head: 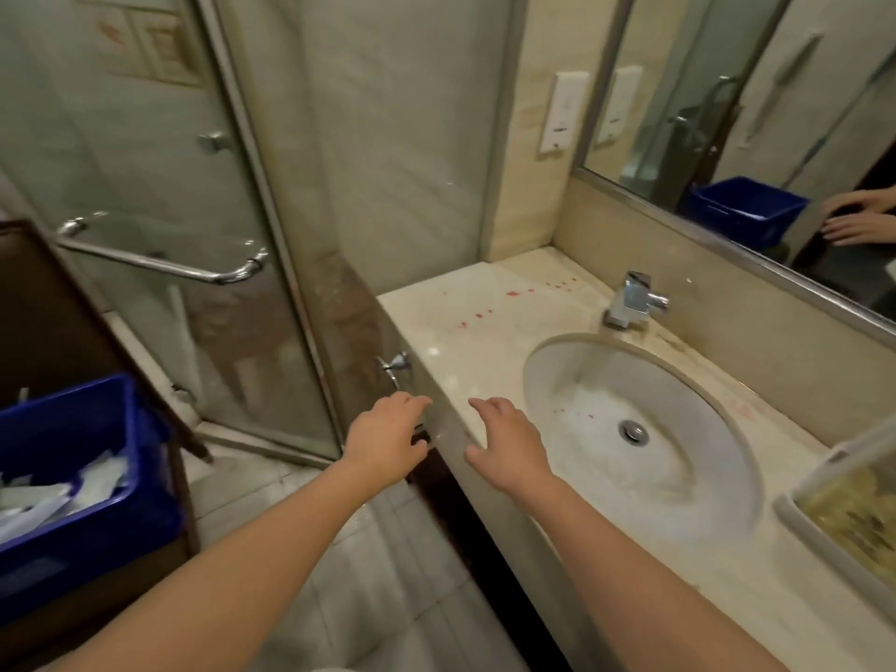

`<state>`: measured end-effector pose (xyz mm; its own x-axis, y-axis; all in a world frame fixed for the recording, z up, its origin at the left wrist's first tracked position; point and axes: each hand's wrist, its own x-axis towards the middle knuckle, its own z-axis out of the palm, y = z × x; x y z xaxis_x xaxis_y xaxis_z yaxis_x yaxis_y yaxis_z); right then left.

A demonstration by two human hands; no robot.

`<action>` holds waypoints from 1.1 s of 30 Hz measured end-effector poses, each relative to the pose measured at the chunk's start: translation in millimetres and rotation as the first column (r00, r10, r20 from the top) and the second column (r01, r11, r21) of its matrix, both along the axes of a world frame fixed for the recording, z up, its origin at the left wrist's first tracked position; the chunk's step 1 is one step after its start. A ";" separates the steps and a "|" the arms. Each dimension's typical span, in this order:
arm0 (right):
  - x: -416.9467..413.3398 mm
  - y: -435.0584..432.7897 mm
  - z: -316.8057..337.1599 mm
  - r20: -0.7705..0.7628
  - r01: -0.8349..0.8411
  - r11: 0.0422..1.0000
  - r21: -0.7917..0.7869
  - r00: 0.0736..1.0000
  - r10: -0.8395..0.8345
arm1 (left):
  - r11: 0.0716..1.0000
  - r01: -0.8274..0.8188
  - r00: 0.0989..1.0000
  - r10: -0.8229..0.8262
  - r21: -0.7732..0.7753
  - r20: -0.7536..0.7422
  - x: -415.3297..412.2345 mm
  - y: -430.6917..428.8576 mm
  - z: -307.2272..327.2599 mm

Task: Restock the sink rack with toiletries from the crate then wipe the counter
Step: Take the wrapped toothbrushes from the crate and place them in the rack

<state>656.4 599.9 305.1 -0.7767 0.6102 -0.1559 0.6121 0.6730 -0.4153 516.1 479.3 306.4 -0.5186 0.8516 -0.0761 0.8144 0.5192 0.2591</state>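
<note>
A blue crate (102, 521) with several white toiletry packets (53, 497) stands at the left on a dark stand. The pale marble counter (465, 327) carries small red spots (480, 315) and an oval sink (645, 429). A clear rack or tray (843, 506) with yellowish contents sits at the right edge, partly cut off. My left hand (385, 438) hovers with relaxed fingers just off the counter's front edge. My right hand (504, 441) hangs over the counter's edge beside the sink, fingers relaxed, holding nothing.
A chrome tap (635, 300) stands behind the sink. A glass shower door (194, 264) with a chrome bar handle (160, 264) fills the left middle. A mirror (756, 114) above the counter reflects the crate and hands. Tiled floor lies below.
</note>
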 end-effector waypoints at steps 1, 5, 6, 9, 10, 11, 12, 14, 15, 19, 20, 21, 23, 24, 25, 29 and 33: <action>-12.1 -7.9 0.4 0.003 -0.029 1.000 0.011 1.000 0.029 | 1.000 -0.024 1.000 0.024 0.005 0.003 -9.4 -10.7 -0.7; -58.4 -39.5 -0.3 0.010 -0.138 0.989 0.046 0.990 0.138 | 0.994 -0.105 0.994 0.105 -0.004 -0.021 -44.8 -55.3 -4.1; -69.6 -47.9 -0.8 0.008 -0.163 0.985 0.054 0.987 0.163 | 0.992 -0.127 0.992 0.127 -0.007 -0.026 -53.2 -67.0 -4.7; -100.7 -74.7 -2.8 0.012 -0.240 0.968 0.066 0.971 0.240 | 0.980 -0.198 0.980 0.197 -0.003 -0.037 -75.2 -102.8 -4.6; -110.4 -84.1 -3.2 0.018 -0.267 0.961 0.065 0.964 0.266 | 0.975 -0.222 0.974 0.222 0.002 -0.036 -81.5 -115.7 -4.8; -119.9 -93.4 -3.6 0.025 -0.294 0.953 0.065 0.956 0.293 | 0.970 -0.244 0.969 0.244 0.007 -0.032 -87.1 -128.5 -5.2; -129.0 -102.7 -3.9 0.032 -0.321 0.945 0.067 0.947 0.319 | 0.964 -0.265 0.964 0.265 0.012 -0.026 -91.9 -141.4 -5.8; -146.2 -120.3 -5.0 0.040 -0.373 0.925 0.066 0.928 0.371 | 0.950 -0.310 0.951 0.311 0.029 -0.008 -99.5 -165.5 -7.5; -154.3 -128.8 -5.7 0.042 -0.399 0.915 0.061 0.917 0.397 | 0.941 -0.335 0.942 0.335 0.038 0.002 -103.0 -176.9 -9.0; -184.5 -160.9 -9.1 0.056 -0.499 0.866 0.046 0.866 0.496 | 0.899 -0.434 0.901 0.433 0.053 0.032 -115.1 -218.7 -15.6; -192.3 -168.8 -10.0 0.062 -0.528 0.848 0.049 0.849 0.525 | 0.887 -0.458 0.889 0.457 0.054 0.039 -117.7 -228.6 -17.7; -200.2 -177.0 -10.8 0.067 -0.557 0.829 0.052 0.830 0.554 | 0.874 -0.483 0.875 0.482 0.053 0.044 -120.3 -238.3 -19.8; -217.0 -193.7 -12.5 0.075 -0.609 0.792 0.054 0.793 0.605 | 0.845 -0.533 0.846 0.531 0.039 0.043 -126.5 -256.4 -23.5; -226.0 -202.0 -13.4 0.078 -0.632 0.773 0.053 0.775 0.627 | 0.829 -0.558 0.830 0.556 0.032 0.041 -130.3 -265.3 -25.3; -235.6 -210.2 -14.4 0.083 -0.654 0.755 0.052 0.756 0.649 | 0.812 -0.583 0.813 0.581 0.026 0.041 -134.5 -274.3 -27.3; -278.7 -240.9 -16.7 0.094 -0.737 0.675 0.028 0.674 0.732 | 0.735 -0.678 0.733 0.678 -0.012 0.054 -154.6 -309.3 -34.8; -329.9 -266.0 -17.3 0.105 -0.810 0.586 0.016 0.584 0.805 | 0.646 -0.762 0.645 0.763 -0.039 0.038 -182.8 -336.6 -38.5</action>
<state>326.5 334.0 287.8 -0.9405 -0.2532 -0.2265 -0.1679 0.9260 -0.3382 333.3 142.7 267.9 -0.9794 0.1550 -0.1292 0.1158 0.9562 0.2690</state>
